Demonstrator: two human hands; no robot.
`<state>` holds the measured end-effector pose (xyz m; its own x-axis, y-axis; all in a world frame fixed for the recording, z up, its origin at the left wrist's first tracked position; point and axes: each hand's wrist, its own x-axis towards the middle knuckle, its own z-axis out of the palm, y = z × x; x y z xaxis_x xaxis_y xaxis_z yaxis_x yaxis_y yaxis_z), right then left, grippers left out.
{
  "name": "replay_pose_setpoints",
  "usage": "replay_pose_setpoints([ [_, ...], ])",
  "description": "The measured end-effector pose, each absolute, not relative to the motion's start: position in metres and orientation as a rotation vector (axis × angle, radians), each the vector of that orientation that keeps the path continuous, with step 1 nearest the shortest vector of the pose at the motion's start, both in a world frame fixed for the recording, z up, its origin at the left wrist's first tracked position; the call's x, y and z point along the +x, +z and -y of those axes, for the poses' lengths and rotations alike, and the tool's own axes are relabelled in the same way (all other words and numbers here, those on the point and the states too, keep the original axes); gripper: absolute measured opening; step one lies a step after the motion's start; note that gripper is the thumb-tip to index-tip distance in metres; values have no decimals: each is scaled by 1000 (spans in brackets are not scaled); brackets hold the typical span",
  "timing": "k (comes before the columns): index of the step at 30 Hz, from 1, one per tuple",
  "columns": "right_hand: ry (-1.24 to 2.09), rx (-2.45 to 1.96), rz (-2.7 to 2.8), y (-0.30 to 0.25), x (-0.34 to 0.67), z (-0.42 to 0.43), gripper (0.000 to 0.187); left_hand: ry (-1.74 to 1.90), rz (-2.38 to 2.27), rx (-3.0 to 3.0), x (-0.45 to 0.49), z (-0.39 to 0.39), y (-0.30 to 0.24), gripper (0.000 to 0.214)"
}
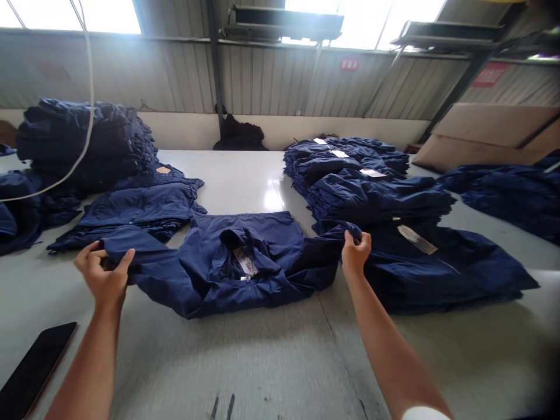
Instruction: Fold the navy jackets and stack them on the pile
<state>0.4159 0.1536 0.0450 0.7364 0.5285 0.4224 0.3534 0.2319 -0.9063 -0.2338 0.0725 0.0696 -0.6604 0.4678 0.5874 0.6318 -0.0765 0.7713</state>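
Observation:
A navy jacket (280,256) lies spread on the table in front of me, its collar and neck opening toward me. Inside the neck a printed tag (245,262) shows. My left hand (105,271) grips the end of the sleeve on the left, fingers behind the cloth and thumb at its edge. Pinched in my right hand (355,252) is the end of the other sleeve, drawn out to the right. That hand is beside a stack of folded navy jackets (446,271) whose top piece carries a paper hang tag (417,240).
Farther back stand more folded jackets (345,169) with white tags. On the left are a low stack (140,204) and a tall pile (83,146) of navy garments. A black phone (37,367) lies at lower left. A white cable (90,105) hangs at left; a cardboard box (490,131) sits back right.

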Motion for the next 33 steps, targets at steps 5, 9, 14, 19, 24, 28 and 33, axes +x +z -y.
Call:
replay_pose_setpoints([
  [5, -346, -1436, 1064, 65, 394, -114, 45, -1149, 2010, -1259, -231, -41, 67, 41],
  [9, -136, -1423, 1686, 65, 336, -84, 26, -1083, 1981, -1595, -169, -31, 57, 27],
  [14, 463, -1774, 1897, 37, 268, -64, 33, -747, 2400, -2402, -87, -33, 40, 39],
  [19, 864, -1300, 1759, 43, 273, -44, 14, -1107, 2138, -2783, -69, -18, 43, 31],
  [24, 1553, -965, 1450, 56, 312, -22, 36, -1787, 2115, -3231, -98, 8, 58, 52],
  [28, 1570, -1326, 1332, 48, 313, -30, 50, -2252, 2904, -2794, -98, 4, 47, 66],
  [33, 1130, -1552, 1582, 35, 273, -43, 41, -2127, 3307, -2244, -73, -5, 35, 60],
])
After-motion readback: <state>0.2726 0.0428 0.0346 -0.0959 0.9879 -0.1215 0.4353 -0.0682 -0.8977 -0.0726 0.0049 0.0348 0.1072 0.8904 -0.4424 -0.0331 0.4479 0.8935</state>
